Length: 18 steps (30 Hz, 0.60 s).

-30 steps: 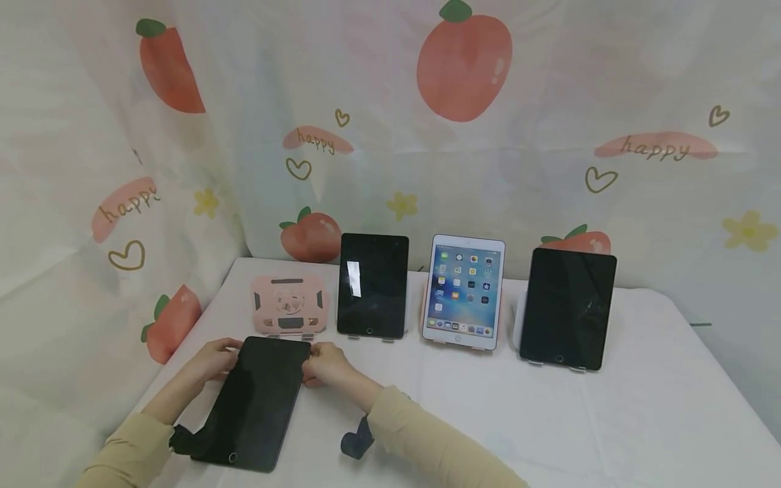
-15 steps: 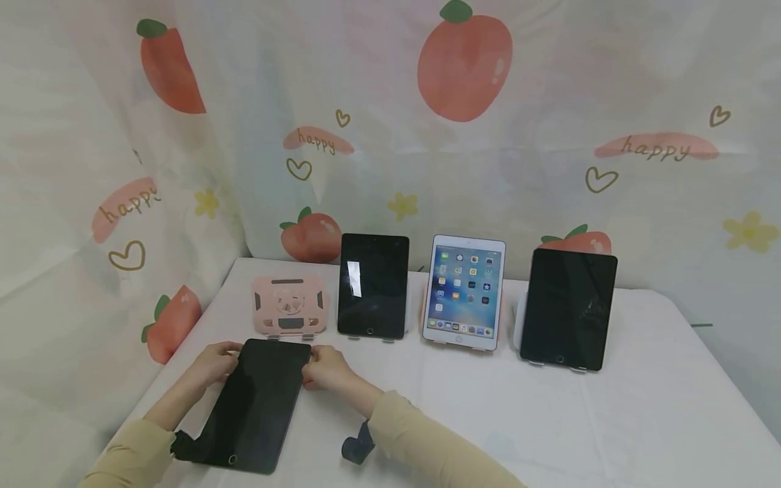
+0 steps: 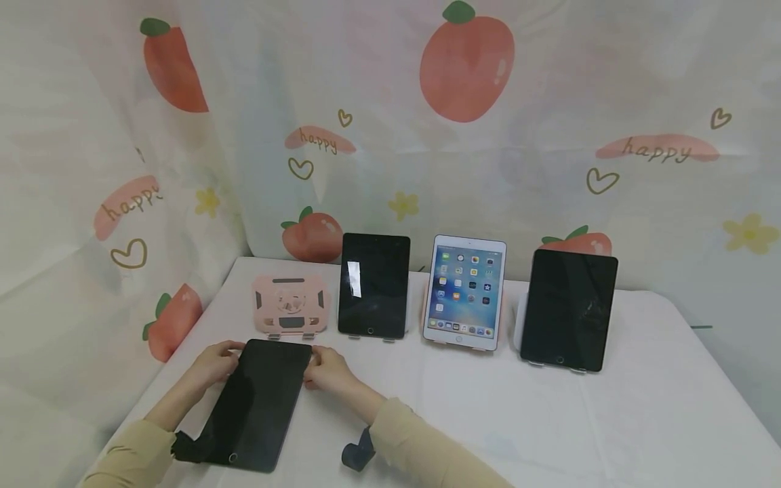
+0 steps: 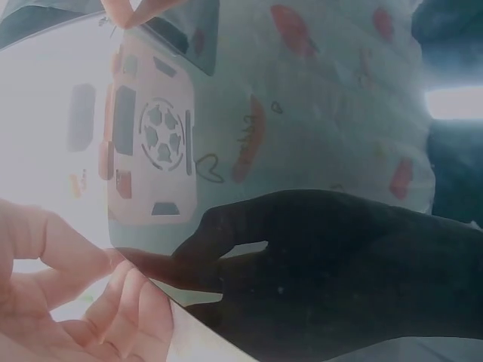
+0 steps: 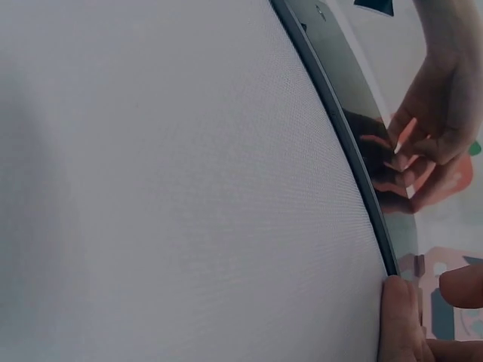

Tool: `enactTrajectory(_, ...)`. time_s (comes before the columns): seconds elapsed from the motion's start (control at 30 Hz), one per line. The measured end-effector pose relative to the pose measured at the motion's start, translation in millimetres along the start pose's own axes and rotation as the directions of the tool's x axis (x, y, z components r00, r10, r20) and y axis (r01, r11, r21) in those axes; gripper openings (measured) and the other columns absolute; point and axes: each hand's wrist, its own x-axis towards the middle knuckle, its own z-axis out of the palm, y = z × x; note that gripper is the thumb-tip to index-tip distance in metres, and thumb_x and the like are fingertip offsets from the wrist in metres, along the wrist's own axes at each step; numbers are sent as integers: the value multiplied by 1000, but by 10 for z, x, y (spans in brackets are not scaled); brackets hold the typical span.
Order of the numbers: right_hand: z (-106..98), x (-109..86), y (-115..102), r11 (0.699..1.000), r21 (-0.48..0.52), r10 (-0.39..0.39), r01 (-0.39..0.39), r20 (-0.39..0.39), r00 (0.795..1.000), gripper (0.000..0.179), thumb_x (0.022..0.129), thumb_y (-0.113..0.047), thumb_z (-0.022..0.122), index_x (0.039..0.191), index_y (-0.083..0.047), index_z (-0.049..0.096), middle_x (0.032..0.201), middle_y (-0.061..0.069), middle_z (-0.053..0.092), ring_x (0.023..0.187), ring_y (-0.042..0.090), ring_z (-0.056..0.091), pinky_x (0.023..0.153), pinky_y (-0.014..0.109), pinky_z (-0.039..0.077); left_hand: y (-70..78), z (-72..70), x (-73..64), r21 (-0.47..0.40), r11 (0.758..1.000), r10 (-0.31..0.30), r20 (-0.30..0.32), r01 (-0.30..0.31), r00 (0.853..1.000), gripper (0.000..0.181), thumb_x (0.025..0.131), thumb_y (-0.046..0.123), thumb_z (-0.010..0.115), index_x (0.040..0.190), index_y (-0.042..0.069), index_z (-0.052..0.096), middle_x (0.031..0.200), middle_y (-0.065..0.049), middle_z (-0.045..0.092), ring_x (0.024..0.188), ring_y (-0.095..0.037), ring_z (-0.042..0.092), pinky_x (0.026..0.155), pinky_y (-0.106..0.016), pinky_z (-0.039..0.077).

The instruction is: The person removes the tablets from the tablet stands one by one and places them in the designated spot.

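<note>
In the head view a large black tablet (image 3: 259, 407) with a dark screen lies slanted at the left front, home button toward me. My left hand (image 3: 213, 366) holds its upper left edge. At the upper right corner my right hand (image 3: 329, 369) pinches the edge between thumb and fingers. The left wrist view gives the left hand (image 4: 83, 294) at the tablet's rim, its reflection in the glass. Just beyond the tablet's top stands a pink stand (image 3: 268, 298) with cut-outs. Fingers under the tablet are hidden.
Along the back stand a black tablet (image 3: 378, 298), a white tablet (image 3: 464, 291) with lit app icons, and another black tablet (image 3: 567, 312), each on a stand. A white cloth covers the table (image 3: 464, 413). A peach-printed curtain (image 3: 518, 190) hangs behind.
</note>
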Motion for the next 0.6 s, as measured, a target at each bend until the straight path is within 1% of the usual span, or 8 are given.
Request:
enactTrajectory(0.07, -3, -5, 10, 1000, -14, -9, 9, 0, 1000, 61, 76, 5, 59, 135, 12, 45, 73, 6, 58, 62, 10, 60, 60, 20, 53, 3, 0, 2, 2, 1000, -4, -2, 4, 1000, 47, 87, 5, 41, 131, -10, 46, 111, -30, 57, 84, -22, 56, 66, -29, 50)
enactTrajectory(0.13, -9, -18, 14, 1000, -22, -13, 13, 0, 1000, 61, 76, 5, 60, 135, 11, 45, 75, 7, 58, 61, 9, 58, 58, 19, 50, 5, 6, 5, 4, 1000, -15, -7, 15, 1000, 47, 86, 5, 42, 130, -10, 46, 113, -31, 57, 85, -23, 57, 67, -30, 51)
enactTrajectory(0.2, -14, -29, 18, 1000, 3, -10, 10, 8, 1000, 62, 76, 5, 61, 135, 11, 44, 77, 7, 59, 63, 10, 59, 59, 19, 50, 7, 12, 7, 13, 1000, -26, -8, 26, 1000, 46, 86, 6, 43, 130, -11, 46, 118, -34, 55, 88, -26, 59, 69, -32, 53)
enactTrajectory(0.3, -26, -42, 19, 998, 63, 2, -3, 22, 1000, 63, 76, 6, 61, 136, 11, 44, 81, 8, 61, 68, 13, 63, 62, 22, 54, 14, 19, 4, 43, 999, -27, -22, 28, 999, 45, 87, 7, 43, 128, -11, 48, 120, -35, 54, 91, -29, 61, 73, -36, 55)
enactTrajectory(0.37, -36, -45, 19, 995, 102, 11, -14, 30, 999, 62, 77, 6, 61, 136, 11, 44, 84, 10, 62, 71, 14, 64, 65, 24, 56, 19, 23, 2, 77, 997, -6, -41, 9, 999, 44, 87, 7, 43, 127, -11, 49, 118, -34, 56, 89, -29, 61, 71, -35, 54)
enactTrajectory(0.43, -50, -47, 16, 994, 110, 15, -19, 31, 999, 61, 78, 5, 60, 136, 11, 44, 86, 12, 64, 71, 13, 63, 65, 24, 55, 28, 31, -3, 113, 993, 23, -69, -15, 997, 43, 87, 8, 42, 125, -11, 50, 116, -34, 57, 86, -28, 60, 67, -33, 51)
enactTrajectory(0.53, -76, -48, 13, 993, 116, 17, -20, 28, 999, 59, 78, 4, 60, 135, 11, 46, 89, 15, 65, 70, 12, 61, 64, 24, 55, 45, 52, -13, 150, 987, 65, -115, -48, 991, 41, 87, 7, 42, 122, -11, 52, 109, -32, 60, 82, -27, 58, 63, -29, 45)
enactTrajectory(0.6, -97, -45, 13, 993, 115, 16, -18, 25, 1000, 57, 78, 4, 60, 134, 11, 47, 91, 16, 65, 70, 12, 61, 65, 25, 56, 59, 74, -25, 164, 984, 89, -148, -64, 985, 39, 87, 7, 42, 119, -11, 54, 105, -31, 61, 80, -27, 58, 63, -30, 43)
